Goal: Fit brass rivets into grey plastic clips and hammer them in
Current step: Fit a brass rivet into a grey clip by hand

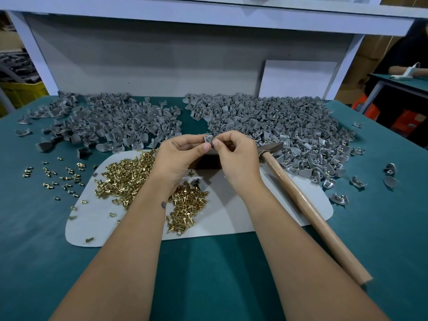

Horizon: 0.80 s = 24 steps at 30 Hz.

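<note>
Grey clip [207,138] pinched by left hand [183,156] and right hand [234,154] above pad's [231,218] far edge

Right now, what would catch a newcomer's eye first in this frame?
Two hands meet at the centre, the left hand and right hand pinching one grey clip between them. Behind them, two heaps of grey clips spread across the green table. Brass rivets glitter on the white mat, and a wooden-handled hammer lies at right.
</note>
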### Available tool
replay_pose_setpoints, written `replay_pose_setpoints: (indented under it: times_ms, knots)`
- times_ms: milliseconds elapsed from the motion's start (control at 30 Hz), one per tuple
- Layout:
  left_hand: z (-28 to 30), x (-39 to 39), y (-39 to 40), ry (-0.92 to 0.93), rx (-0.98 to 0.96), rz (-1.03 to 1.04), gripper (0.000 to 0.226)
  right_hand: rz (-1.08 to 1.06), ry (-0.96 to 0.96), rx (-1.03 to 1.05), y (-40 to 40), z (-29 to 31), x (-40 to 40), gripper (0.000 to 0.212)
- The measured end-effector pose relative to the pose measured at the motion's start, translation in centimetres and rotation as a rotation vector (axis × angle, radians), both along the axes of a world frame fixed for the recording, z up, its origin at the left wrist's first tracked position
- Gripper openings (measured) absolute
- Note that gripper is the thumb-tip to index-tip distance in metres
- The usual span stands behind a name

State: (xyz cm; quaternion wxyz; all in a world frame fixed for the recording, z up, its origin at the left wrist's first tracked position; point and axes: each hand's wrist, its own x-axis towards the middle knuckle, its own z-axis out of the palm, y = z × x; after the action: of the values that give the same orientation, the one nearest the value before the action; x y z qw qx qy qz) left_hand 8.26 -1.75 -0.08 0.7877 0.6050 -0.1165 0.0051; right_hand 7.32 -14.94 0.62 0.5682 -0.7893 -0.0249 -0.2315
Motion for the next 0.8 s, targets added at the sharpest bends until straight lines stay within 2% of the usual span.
replay_pose_setpoints:
  times_ms: [433, 800]
  knots:
    - [-0.2, 0.2, 0.3, -0.002, 0.015, 0.048, 0.033, -0.039, -0.016, 0.013, 0.8, -0.1, -0.4, 0.013]
    - [-0.4, 0.3, -0.1, -0.029, 0.029, 0.074, 0.029, -0.047, 0.09, 0.217, 1.6, -0.1, -0.1, 0.013]
